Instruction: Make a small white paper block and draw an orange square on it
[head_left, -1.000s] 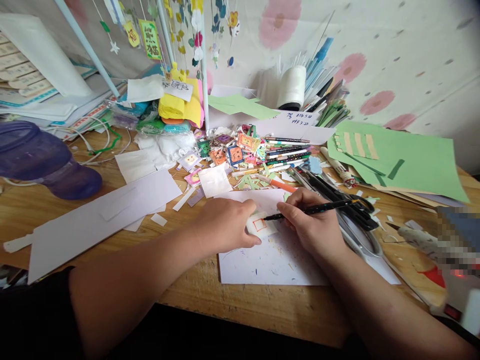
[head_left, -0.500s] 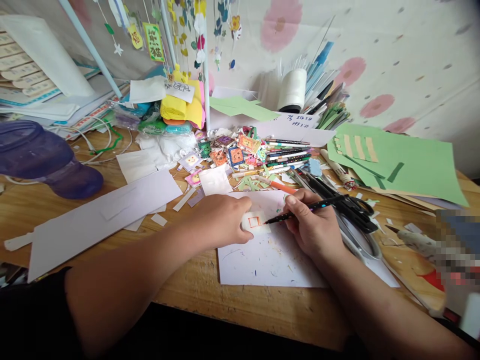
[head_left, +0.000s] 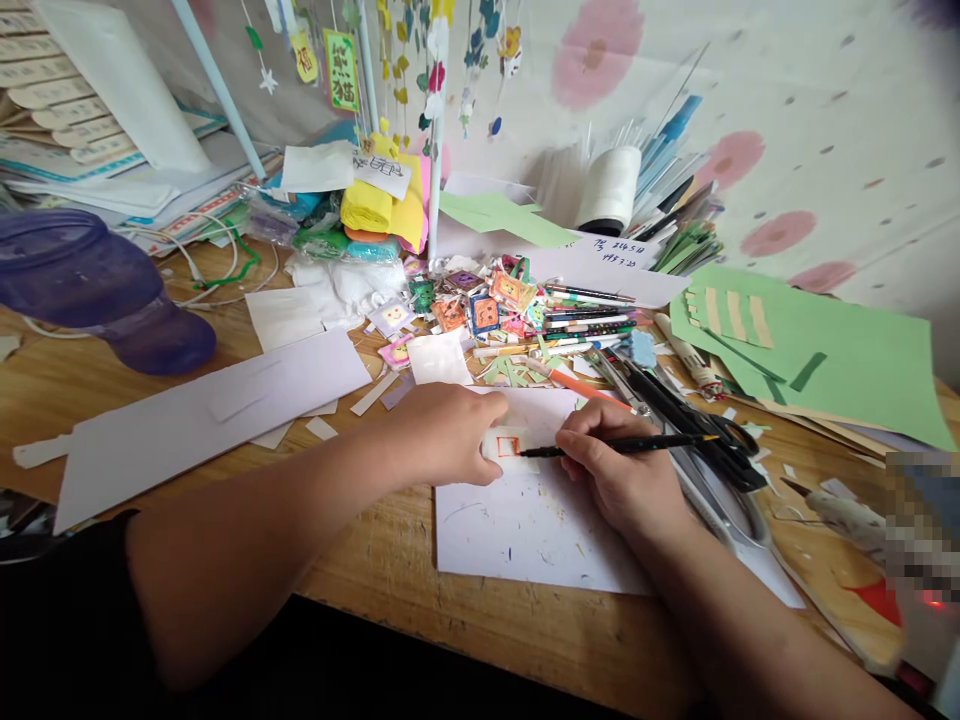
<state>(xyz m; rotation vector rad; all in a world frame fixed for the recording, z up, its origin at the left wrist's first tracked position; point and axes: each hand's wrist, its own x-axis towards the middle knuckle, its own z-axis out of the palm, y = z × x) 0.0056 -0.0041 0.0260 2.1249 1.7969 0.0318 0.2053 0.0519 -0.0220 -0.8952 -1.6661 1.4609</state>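
Observation:
My right hand [head_left: 619, 460] grips a black felt-tip pen [head_left: 645, 442] with small coloured dots. Its tip touches or nearly touches the right side of an orange square outline on a small white piece of paper [head_left: 532, 440]. With thumb and fingers closed about its left end, my left hand [head_left: 450, 435] holds that piece down. Beneath both hands lies a larger white sheet [head_left: 517, 535] with stray ink marks. An orange pen [head_left: 589, 388] lies just beyond my right hand. Black-handled scissors [head_left: 694, 425] rest to the right of it.
Small coloured paper pictures [head_left: 484, 312] and several pens [head_left: 592, 322] lie behind the sheet. Green paper [head_left: 847, 350] is at right, near a glue gun [head_left: 840, 520]. A long white strip [head_left: 217, 420] and a purple translucent container [head_left: 120, 290] are at left. Paper garlands [head_left: 435, 70] hang behind.
The pen lies flatter, and its tip has moved a little left onto the square's right side. My left hand keeps its hold on the small paper. The camera view has shifted slightly.

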